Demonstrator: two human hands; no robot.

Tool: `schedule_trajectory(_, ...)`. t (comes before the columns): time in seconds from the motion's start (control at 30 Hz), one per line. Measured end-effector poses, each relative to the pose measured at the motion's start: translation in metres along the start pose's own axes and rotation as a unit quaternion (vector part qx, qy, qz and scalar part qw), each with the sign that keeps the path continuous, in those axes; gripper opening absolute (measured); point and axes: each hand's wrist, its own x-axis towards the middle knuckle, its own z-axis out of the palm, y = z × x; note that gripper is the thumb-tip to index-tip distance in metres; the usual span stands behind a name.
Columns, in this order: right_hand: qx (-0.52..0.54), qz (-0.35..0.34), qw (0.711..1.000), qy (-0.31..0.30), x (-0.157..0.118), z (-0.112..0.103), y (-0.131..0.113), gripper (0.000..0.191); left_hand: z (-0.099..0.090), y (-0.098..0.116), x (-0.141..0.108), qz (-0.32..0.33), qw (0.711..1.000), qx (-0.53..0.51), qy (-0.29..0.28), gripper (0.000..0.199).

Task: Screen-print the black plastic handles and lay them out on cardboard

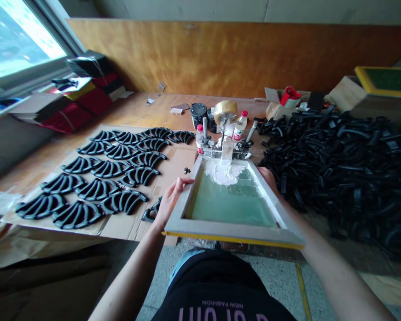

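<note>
In front of me is a grey-framed screen (pixel 227 229) with greenish mesh, held at its far end by a clamp stand (pixel 209 153). White paste (pixel 223 174) lies on the mesh near that end. My left hand (pixel 170 198) is at the frame's left side, fingers closed on the edge. My right hand (pixel 269 178) is at the right side; the frame and wrist hide most of its fingers, so its grip cannot be made out. A small part of a black piece (pixel 151 213) shows beside my left wrist.
Rows of curved black parts (pixel 78 214) cover cardboard (pixel 133 229) on the left. A large heap of black parts (pixel 347 160) fills the right. Beyond the screen stand red-capped bottles (pixel 239 127), a dark jar (pixel 198 114) and a tape roll (pixel 225 110). A wooden board (pixel 220 58) closes the back.
</note>
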Motion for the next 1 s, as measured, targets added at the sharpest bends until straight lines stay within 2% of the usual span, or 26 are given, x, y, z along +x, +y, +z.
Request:
schedule_trajectory(0.07, 0.002, 0.014, 0.998, 0.057, 0.016, -0.009, -0.002, 0.033, -0.003, -0.032, -0.01, -0.058, 0.998, 0.011, -0.032, 0.061)
schedule_trajectory(0.13, 0.005, -0.033, 0.995, 0.093, 0.034, -0.011, -0.022, 0.041, -0.001, -0.066, -0.014, -0.101, 0.994, 0.002, -0.047, 0.073)
schedule_trajectory(0.17, 0.002, -0.069, 0.993, 0.092, 0.042, -0.009, -0.037, 0.048, 0.002, -0.082, -0.013, -0.115, 0.992, -0.002, -0.049, 0.079)
schedule_trajectory(0.23, -0.02, -0.116, 0.992, 0.044, 0.057, 0.0, -0.066, 0.051, 0.007, -0.109, -0.01, -0.13, 0.99, -0.001, -0.045, 0.083)
schedule_trajectory(0.33, -0.069, -0.11, 0.988, -0.081, 0.062, 0.016, -0.095, 0.026, 0.011, -0.131, -0.005, -0.135, 0.99, 0.006, -0.041, 0.076)
schedule_trajectory(0.43, -0.087, -0.139, 0.976, -0.14, 0.041, 0.022, -0.1, 0.009, 0.01, -0.135, -0.004, -0.129, 0.991, 0.014, -0.045, 0.07)
schedule_trajectory(0.57, -0.052, -0.3, 0.934, -0.188, 0.007, 0.007, -0.093, 0.01, 0.01, -0.131, -0.005, -0.137, 0.99, 0.004, -0.041, 0.071)
schedule_trajectory(0.63, -0.03, -0.337, 0.916, -0.214, 0.003, -0.002, -0.093, 0.009, 0.011, -0.128, -0.006, -0.145, 0.989, -0.003, -0.039, 0.071)
schedule_trajectory(0.7, -0.016, -0.319, 0.926, -0.202, 0.006, -0.004, -0.093, 0.006, 0.012, -0.123, -0.006, -0.148, 0.988, -0.011, -0.037, 0.072)
schedule_trajectory(0.77, -0.016, -0.29, 0.944, -0.153, 0.006, 0.001, -0.094, 0.01, 0.012, -0.118, -0.007, -0.151, 0.988, -0.018, -0.034, 0.071)
schedule_trajectory(0.83, -0.016, -0.292, 0.95, -0.108, 0.0, 0.009, -0.091, 0.018, 0.012, -0.115, -0.008, -0.156, 0.987, -0.027, -0.035, 0.07)
schedule_trajectory(0.93, 0.007, -0.322, 0.94, -0.113, -0.012, 0.014, -0.085, 0.021, 0.01, -0.115, -0.01, -0.161, 0.986, -0.033, -0.041, 0.071)
schedule_trajectory(1.0, 0.017, -0.312, 0.941, -0.13, -0.008, 0.01, -0.084, 0.016, 0.01, -0.114, -0.011, -0.162, 0.985, -0.033, -0.039, 0.072)
